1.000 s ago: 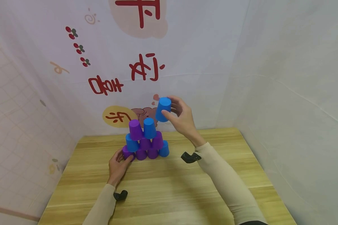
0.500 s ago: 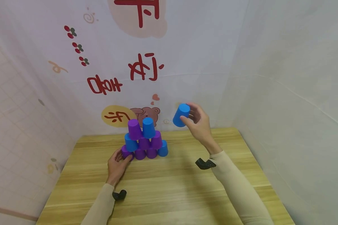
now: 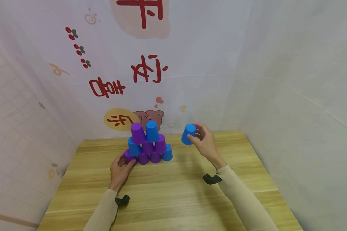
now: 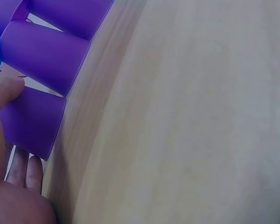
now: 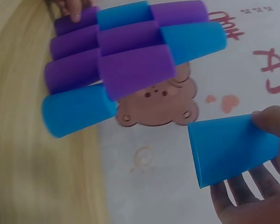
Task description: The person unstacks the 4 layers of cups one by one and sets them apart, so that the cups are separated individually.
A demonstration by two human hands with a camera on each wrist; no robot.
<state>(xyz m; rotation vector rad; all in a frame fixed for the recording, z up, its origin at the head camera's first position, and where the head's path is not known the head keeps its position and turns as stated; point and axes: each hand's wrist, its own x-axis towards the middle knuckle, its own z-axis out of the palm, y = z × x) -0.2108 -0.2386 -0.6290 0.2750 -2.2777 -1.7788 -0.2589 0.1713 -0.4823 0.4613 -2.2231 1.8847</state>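
Observation:
A pyramid of upside-down plastic cups stands toward the back of the table. Its bottom row has several cups, purple ones and a blue cup (image 3: 167,153) at the right end. Two purple and one blue make up the middle row. On top sit a purple cup (image 3: 137,133) and a blue cup (image 3: 152,132). My left hand (image 3: 120,171) holds the bottom-left purple cup (image 4: 32,122) between thumb and fingers. Right of the pyramid and apart from it, my right hand (image 3: 205,142) grips another blue cup (image 5: 231,151), mouth down, in the air.
The wooden table (image 3: 162,199) extends in front of the pyramid and to both sides. Behind it hangs a white cloth (image 3: 196,64) printed with red characters and a bear. More pale cloth (image 3: 306,96) encloses the right side.
My right hand has carried the blue cup rightward from beside the pyramid's top, then lowered it closer to the table. The left hand and the pyramid stay in place.

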